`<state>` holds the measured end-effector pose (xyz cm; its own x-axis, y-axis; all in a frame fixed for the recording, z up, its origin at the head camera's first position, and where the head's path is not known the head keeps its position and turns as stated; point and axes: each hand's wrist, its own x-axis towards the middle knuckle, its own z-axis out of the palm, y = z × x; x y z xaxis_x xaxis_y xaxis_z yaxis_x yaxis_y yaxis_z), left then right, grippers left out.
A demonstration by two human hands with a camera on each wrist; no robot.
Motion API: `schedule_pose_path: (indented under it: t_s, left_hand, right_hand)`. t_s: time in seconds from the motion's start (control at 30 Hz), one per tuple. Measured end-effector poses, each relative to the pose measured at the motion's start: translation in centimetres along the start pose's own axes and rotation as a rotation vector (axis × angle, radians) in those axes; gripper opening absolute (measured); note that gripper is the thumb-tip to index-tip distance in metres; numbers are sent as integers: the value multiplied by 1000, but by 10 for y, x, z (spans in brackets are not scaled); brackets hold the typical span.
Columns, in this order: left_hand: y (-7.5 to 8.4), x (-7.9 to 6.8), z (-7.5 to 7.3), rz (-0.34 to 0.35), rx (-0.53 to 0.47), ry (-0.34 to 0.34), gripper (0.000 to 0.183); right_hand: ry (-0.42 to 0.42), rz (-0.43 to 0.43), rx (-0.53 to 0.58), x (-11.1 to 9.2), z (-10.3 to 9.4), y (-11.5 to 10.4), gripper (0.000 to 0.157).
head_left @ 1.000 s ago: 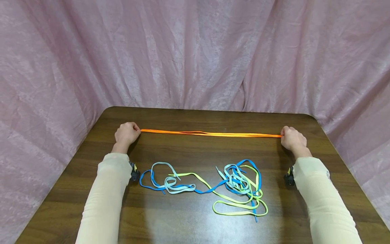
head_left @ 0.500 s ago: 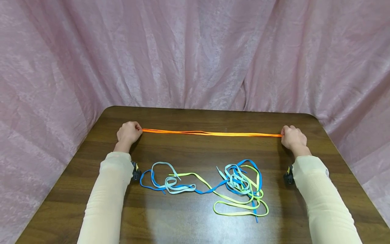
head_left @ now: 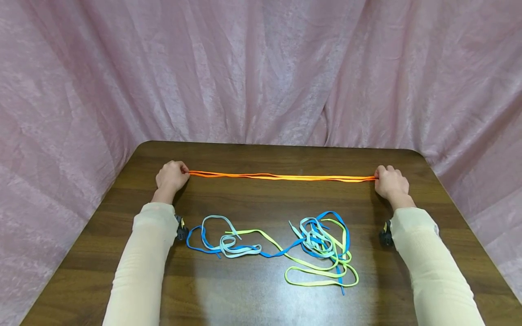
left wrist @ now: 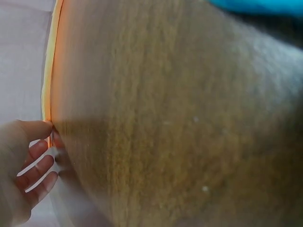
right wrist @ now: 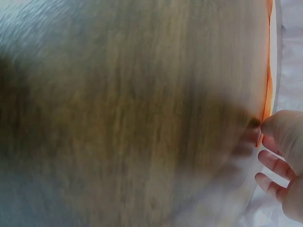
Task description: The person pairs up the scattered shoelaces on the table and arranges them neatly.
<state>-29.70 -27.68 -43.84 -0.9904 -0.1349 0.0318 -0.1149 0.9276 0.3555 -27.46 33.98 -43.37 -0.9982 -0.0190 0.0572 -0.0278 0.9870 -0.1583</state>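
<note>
An orange shoelace (head_left: 281,177), folded into several strands, stretches nearly straight across the far part of the table. My left hand (head_left: 171,175) pinches its left end between thumb and forefinger; the other fingers are spread loosely below in the left wrist view. At the right end, my right hand (head_left: 390,182) pinches the lace in the same way. In the right wrist view a short bit of orange lace (right wrist: 259,140) pokes out past the thumb. Small gaps show between the strands near both hands.
Nearer on the brown wooden table (head_left: 261,203) lies a loose tangle of laces: a blue lace (head_left: 272,255), pale blue laces (head_left: 240,251) and a yellow-green lace (head_left: 311,284). Black wrist cameras sit under both cuffs. A pink curtain (head_left: 261,72) hangs behind the far edge.
The orange lace's strands have spread slightly apart near both hands. The hands have barely shifted, and the tangle of laces lies as before.
</note>
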Motion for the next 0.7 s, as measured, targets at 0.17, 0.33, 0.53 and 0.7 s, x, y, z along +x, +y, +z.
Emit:
schedule_pose_path:
  t_s: [0.17,0.33,0.53,0.7]
  left_hand:
    - [-4,-2,-1,17,-2,4,12]
    - [-7,-5,-7,44,12,1,14]
    - [-5,-9,-18,95,29,-7,16]
    - [0,-13,-27,140,41,-21,19]
  right_hand:
    - [18,-21,-15,-2,-1,0,19]
    - [22,-52,-23,-4,-6,-1,21]
    - [-4,-105,-33,-9,-13,-7,24]
    - [-36,-152,-36,-14,-16,-15,27]
